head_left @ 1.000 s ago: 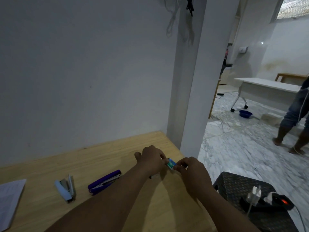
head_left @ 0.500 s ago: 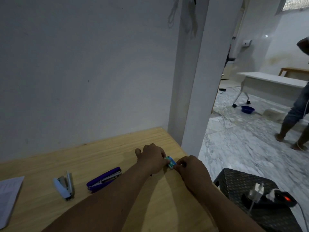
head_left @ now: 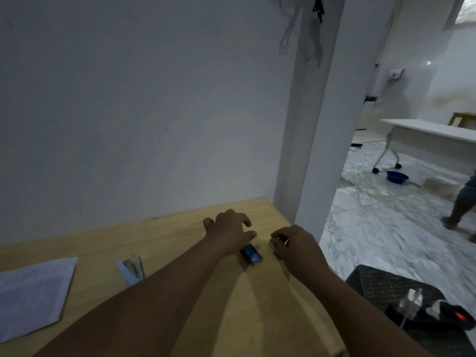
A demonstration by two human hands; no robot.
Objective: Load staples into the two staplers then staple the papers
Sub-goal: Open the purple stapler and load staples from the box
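My left hand (head_left: 229, 231) hovers over the wooden table (head_left: 164, 235) with its fingers spread. The small blue staple box (head_left: 252, 255) lies on the table just under its thumb side. My right hand (head_left: 296, 244) is a little to the right, fingertips pinched on a small grey piece (head_left: 272, 245) that looks like staples from the box. A light-blue stapler (head_left: 130, 269) lies open to the left. My left forearm hides the purple stapler. The papers (head_left: 33, 289) lie at the table's left edge.
A white wall and pillar (head_left: 316, 124) stand right behind the table. To the right, past the table's edge, a dark woven box (head_left: 381, 287) carries a power strip (head_left: 453, 314) and a white charger. A person's legs (head_left: 461, 202) are on the marble floor further off.
My hands have come apart. The blue box, held between both hands before, now lies on the table by my left hand, and my right hand has drawn a grey piece away to the right.
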